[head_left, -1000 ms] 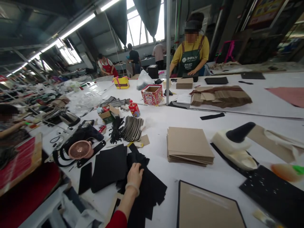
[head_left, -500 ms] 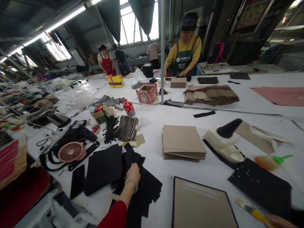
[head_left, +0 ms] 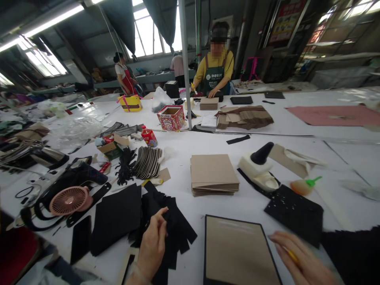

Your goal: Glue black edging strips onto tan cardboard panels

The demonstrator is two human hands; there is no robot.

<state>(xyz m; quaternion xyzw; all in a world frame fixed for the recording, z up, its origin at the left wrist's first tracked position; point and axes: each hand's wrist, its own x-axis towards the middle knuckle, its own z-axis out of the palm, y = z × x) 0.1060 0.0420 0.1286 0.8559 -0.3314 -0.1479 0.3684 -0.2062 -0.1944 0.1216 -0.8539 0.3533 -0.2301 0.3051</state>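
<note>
My left hand [head_left: 152, 243] is raised over a loose pile of black strips and sheets [head_left: 175, 225]. Its index finger is stretched out and the others are half curled, with nothing visible in them. My right hand [head_left: 299, 259], somewhat blurred, is closed on a brush whose yellow handle [head_left: 292, 255] shows between the fingers; its bristles are hidden. Between both hands lies a beige board [head_left: 237, 249] on a slightly larger black sheet, which shows as a dark border. Beyond it stands a stack of beige boards [head_left: 213, 170].
Left of the strips are a black sheet stack [head_left: 117, 219], a phone [head_left: 80, 239] and a pink fan [head_left: 71, 200]. On the right are a cream-coloured container with a black top [head_left: 257, 168] and a speckled black sheet [head_left: 293, 209]. A co-worker [head_left: 215, 71] stands across the table.
My left hand has lifted off the black strips and come back towards me. My right hand has moved in beside the board with the brush. The view has turned to the right.
</note>
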